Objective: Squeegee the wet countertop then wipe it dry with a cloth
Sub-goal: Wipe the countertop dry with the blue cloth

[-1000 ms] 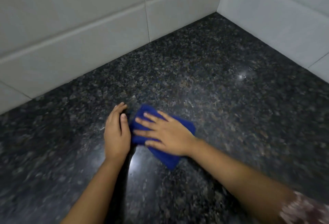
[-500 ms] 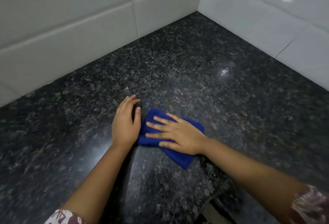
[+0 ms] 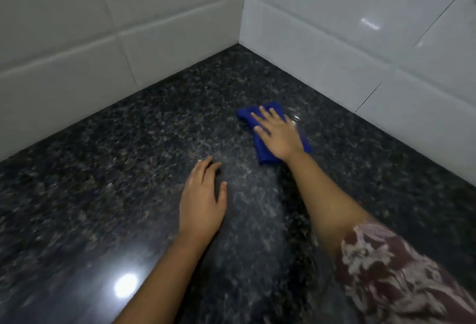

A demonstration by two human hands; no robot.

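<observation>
The right hand [image 3: 279,135] lies flat, palm down and fingers spread, on a folded blue cloth [image 3: 262,153], pressing it onto the dark speckled tabletop [image 3: 128,156]; the fingers are extended rather than curled round the fabric, so the cloth is held by pressure from above and not by a closed grasp; the cloth shows beyond the fingertips at its far end and beside the wrist at its near end, and it sits toward the far corner of the tabletop, near the right-hand wall but apart from it; the left hand [image 3: 203,200] rests open and empty on the stone, palm down, fingers together and pointing away from the person, thumb out to the side; it is well apart from the cloth, nearer to the person and to the left of it; between the two forearms a paler, hazy band [image 3: 252,202] runs along the stone surface, from the cloth back toward the person; a bright round reflection of a light [image 3: 125,285] sits on the polished stone at the lower left; white wall tiles [image 3: 334,47] with pale grout lines rise on both sides and meet at the corner behind the cloth; a patterned maroon and pale sleeve [image 3: 396,280] covers the right upper arm at the lower right edge
</observation>
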